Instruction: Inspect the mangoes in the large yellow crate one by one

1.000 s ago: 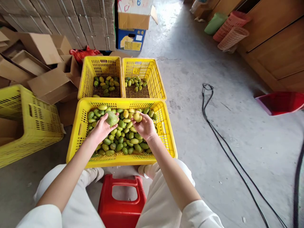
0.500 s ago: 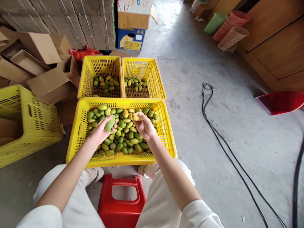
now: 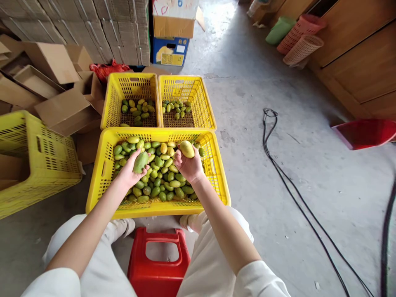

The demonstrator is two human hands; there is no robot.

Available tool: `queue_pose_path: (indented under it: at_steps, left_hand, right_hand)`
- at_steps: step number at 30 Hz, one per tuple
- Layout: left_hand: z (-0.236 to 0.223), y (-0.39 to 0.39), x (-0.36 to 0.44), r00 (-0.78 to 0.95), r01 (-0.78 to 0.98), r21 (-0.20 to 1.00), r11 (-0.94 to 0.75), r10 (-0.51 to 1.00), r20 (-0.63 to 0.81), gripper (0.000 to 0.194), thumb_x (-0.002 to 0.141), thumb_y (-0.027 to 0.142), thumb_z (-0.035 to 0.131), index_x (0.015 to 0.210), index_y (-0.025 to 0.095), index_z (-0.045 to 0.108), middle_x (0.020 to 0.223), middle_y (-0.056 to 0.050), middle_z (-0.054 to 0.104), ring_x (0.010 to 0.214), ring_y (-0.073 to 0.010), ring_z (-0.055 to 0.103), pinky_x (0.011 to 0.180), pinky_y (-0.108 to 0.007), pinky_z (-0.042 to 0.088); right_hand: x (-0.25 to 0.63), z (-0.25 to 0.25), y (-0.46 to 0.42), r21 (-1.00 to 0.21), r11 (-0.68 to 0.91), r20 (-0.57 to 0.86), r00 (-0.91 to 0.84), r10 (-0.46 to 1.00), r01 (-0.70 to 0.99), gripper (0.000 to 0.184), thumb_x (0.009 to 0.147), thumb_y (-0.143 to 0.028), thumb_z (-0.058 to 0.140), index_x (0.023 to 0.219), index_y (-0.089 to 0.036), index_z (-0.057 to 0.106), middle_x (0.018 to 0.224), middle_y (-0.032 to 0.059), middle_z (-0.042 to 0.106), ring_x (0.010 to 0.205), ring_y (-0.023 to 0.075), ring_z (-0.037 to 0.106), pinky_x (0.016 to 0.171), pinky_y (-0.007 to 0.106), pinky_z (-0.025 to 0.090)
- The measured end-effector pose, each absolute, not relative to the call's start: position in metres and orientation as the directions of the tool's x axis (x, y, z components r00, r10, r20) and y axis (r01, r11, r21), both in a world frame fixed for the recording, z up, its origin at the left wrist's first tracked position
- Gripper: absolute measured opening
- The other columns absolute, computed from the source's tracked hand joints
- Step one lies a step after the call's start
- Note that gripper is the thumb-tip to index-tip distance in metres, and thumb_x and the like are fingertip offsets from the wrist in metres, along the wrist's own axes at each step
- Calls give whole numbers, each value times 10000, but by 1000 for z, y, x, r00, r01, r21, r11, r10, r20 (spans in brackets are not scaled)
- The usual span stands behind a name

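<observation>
A large yellow crate [image 3: 102,181] in front of me holds several green and yellowish mangoes [image 3: 161,181]. My left hand [image 3: 130,173] is closed round a green mango [image 3: 140,161] above the crate's left side. My right hand [image 3: 189,167] grips a yellow mango [image 3: 187,148], lifted above the pile near the crate's far side. Behind stand two smaller yellow crates: the left crate [image 3: 113,97] holds several mixed mangoes, the right crate [image 3: 204,99] several small green ones.
A red stool [image 3: 139,268] is between my knees. Another yellow crate [image 3: 34,161] stands at the left, with cardboard boxes [image 3: 62,107] behind. Black cables [image 3: 287,181] run over the concrete floor at the right. A red bin [image 3: 365,133] and plastic baskets [image 3: 301,45] lie further right.
My right hand has lifted a yellow mango out of the pile and turned it upward. My left hand has rotated its green mango and shifted slightly left.
</observation>
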State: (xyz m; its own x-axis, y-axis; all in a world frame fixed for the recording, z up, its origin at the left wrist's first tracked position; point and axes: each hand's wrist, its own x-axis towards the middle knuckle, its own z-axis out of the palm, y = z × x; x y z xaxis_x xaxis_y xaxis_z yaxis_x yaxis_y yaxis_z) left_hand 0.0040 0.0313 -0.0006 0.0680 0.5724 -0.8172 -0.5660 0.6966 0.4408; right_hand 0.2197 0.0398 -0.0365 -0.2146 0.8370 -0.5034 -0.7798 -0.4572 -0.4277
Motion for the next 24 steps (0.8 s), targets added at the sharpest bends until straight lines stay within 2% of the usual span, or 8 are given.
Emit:
queue_pose_path:
  at_steps: [2,6,8,10,13,16,20,24]
  left_hand:
    - [0,32,4,47,-563,419,712,534,-844,413,1175,352,433,970,131,716,634,-31,643,446,-107,576,399,-159,441]
    - [-4,32,4,-4,-587,424,690,521,-853,371,1166,267,388,1029,146,710,642,-44,685,509,-142,653,473,-187,530]
    - [-5,32,4,-14,-604,418,679,515,-857,384,1174,293,368,1094,145,713,650,-41,693,518,-148,663,481,-191,537]
    - [-5,32,3,1,-611,393,687,498,-867,450,1186,355,325,1153,130,713,659,-53,692,516,-156,660,473,-196,533]
    - [-5,32,1,48,-602,373,706,498,-866,523,1184,430,303,1175,108,716,685,-81,690,521,-168,663,443,-197,509]
    - [-6,32,1,77,-569,403,717,535,-841,460,1166,438,397,1061,122,715,721,-88,690,510,-152,646,396,-181,452]
    - [-11,29,2,88,-524,507,684,635,-767,238,1059,329,690,901,151,683,760,-56,676,559,-122,648,406,-154,431]
    - [-17,25,1,77,-485,605,631,720,-690,146,878,129,853,917,149,714,873,-65,740,702,-132,698,503,-161,497]
  right_hand:
    - [219,-38,39,-457,-481,-487,-242,839,-748,494,1186,-458,283,984,-235,676,621,-22,560,492,141,417,437,203,430]
    - [217,-40,39,-478,-468,-446,-253,859,-743,271,1151,-434,500,1199,-267,708,816,-12,695,525,129,466,448,210,461]
    - [216,-41,38,-487,-439,-429,-231,873,-755,253,1112,-377,600,1333,-308,700,918,-11,741,621,138,603,547,228,567]
    - [215,-42,36,-513,-409,-403,-209,891,-755,352,1075,-330,657,1426,-355,679,994,-19,765,760,154,720,714,272,667]
    - [215,-43,35,-548,-393,-372,-206,905,-739,439,1045,-323,699,1474,-403,651,1055,-36,784,866,161,785,878,330,706]
    - [215,-41,35,-526,-437,-411,-231,882,-729,358,1059,-424,695,1413,-368,673,1003,-23,787,889,187,801,854,338,707]
    - [213,-35,35,-501,-477,-477,-230,848,-722,235,1059,-500,712,1189,-304,715,893,-16,763,876,190,777,769,293,670]
    - [210,-33,36,-548,-465,-482,-192,855,-695,322,1075,-605,676,1034,-286,698,868,-14,771,797,168,702,608,227,550]
